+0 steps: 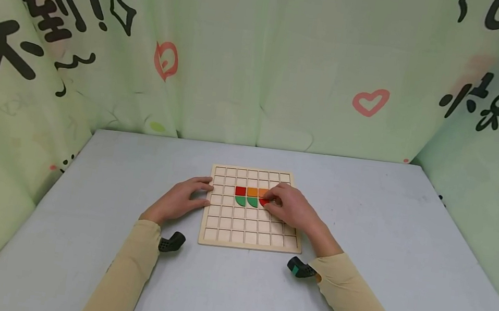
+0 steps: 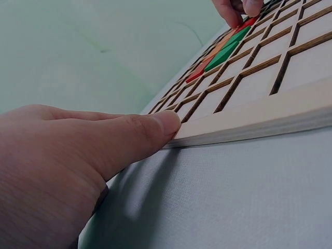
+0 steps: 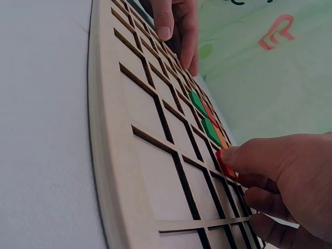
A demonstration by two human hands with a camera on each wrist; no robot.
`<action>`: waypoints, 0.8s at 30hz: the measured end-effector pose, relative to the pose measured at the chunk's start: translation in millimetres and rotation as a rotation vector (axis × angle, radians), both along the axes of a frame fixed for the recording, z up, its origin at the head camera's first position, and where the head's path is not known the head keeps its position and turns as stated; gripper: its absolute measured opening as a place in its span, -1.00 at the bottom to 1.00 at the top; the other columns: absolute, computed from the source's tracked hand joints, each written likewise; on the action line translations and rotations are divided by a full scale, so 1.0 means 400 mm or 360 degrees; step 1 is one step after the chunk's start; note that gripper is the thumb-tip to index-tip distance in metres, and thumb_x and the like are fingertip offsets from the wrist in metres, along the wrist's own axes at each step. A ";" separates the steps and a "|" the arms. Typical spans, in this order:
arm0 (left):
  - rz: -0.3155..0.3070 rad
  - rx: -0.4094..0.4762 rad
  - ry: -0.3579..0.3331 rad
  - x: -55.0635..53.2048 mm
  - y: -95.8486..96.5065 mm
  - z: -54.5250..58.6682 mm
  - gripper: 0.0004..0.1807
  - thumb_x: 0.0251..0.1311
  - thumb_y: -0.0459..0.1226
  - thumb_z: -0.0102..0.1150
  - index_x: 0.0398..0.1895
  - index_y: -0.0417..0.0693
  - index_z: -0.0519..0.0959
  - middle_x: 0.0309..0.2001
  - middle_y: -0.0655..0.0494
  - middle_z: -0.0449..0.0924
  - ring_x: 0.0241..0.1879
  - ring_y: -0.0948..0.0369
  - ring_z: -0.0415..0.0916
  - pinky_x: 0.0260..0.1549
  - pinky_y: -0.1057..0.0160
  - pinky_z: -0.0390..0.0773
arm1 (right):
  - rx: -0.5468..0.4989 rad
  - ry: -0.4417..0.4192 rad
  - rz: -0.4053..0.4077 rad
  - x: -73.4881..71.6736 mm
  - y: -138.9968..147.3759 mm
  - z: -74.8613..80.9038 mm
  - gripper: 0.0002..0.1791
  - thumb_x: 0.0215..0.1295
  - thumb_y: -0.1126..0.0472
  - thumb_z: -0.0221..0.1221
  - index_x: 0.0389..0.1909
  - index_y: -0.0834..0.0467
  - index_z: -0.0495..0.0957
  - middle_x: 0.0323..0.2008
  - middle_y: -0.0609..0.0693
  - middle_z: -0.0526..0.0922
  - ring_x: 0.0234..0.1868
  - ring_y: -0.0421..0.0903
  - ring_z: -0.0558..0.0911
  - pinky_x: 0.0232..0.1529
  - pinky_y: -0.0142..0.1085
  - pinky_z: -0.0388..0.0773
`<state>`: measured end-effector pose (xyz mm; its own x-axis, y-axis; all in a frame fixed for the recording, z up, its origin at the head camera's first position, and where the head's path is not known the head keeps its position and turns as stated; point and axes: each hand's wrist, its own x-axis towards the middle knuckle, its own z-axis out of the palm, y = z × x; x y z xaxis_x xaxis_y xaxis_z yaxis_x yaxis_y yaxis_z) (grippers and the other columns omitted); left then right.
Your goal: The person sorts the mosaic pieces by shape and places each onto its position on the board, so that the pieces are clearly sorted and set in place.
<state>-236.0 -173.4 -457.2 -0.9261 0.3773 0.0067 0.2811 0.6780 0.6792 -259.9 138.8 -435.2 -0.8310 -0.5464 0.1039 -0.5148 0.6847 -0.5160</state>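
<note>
A square wooden grid board (image 1: pixel 223 243) lies flat on the table. Near its middle, a red square tile (image 1: pixel 240 191) and orange tiles (image 1: pixel 252 191) form one row. Just below them sit two green quarter-round tiles (image 1: pixel 241 201) (image 3: pixel 211 131). A red tile with a curved edge (image 3: pixel 225 164) follows on the right, and my right hand (image 1: pixel 292 206) pinches it at its cell between thumb and fingers; the hand hides part of it. At the board's left edge, my left hand (image 1: pixel 182 199) touches the frame, fingers extended and thumb (image 2: pixel 168 122) resting on the rim.
The white table (image 1: pixel 135 161) surrounds the board. A green curtain (image 1: pixel 260 73) with black lettering and red hearts encloses the back and both sides. Each wrist carries a small black device, one at the left sleeve (image 1: pixel 173 242) and one at the right (image 1: pixel 301 268).
</note>
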 end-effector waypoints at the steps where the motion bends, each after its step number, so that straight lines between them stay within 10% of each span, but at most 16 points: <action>1: 0.0001 0.0003 -0.0002 0.000 0.000 0.000 -0.49 0.28 -0.16 0.27 0.25 -0.14 0.50 0.43 0.02 0.25 0.43 -0.01 0.13 0.38 -0.02 0.22 | 0.0003 0.0008 0.0003 -0.001 -0.001 -0.001 -0.81 0.29 0.27 0.24 -0.11 0.21 0.67 -0.14 0.03 0.61 -0.18 -0.07 0.57 -0.11 -0.20 0.59; 24: -0.0016 0.0000 0.0020 -0.001 -0.003 -0.002 -0.49 0.28 -0.14 0.26 0.25 -0.14 0.51 0.43 0.01 0.25 0.43 -0.01 0.14 0.38 -0.02 0.22 | -0.0002 0.0024 0.0028 -0.006 0.001 -0.009 -0.85 0.27 0.29 0.26 -0.16 0.20 0.68 -0.19 0.00 0.59 -0.23 -0.10 0.57 -0.16 -0.23 0.59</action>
<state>-236.4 -174.5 -458.1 -0.9221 0.3864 0.0180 0.2962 0.6753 0.6755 -262.3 139.2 -438.8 -0.8196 -0.5608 0.1169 -0.5344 0.6749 -0.5089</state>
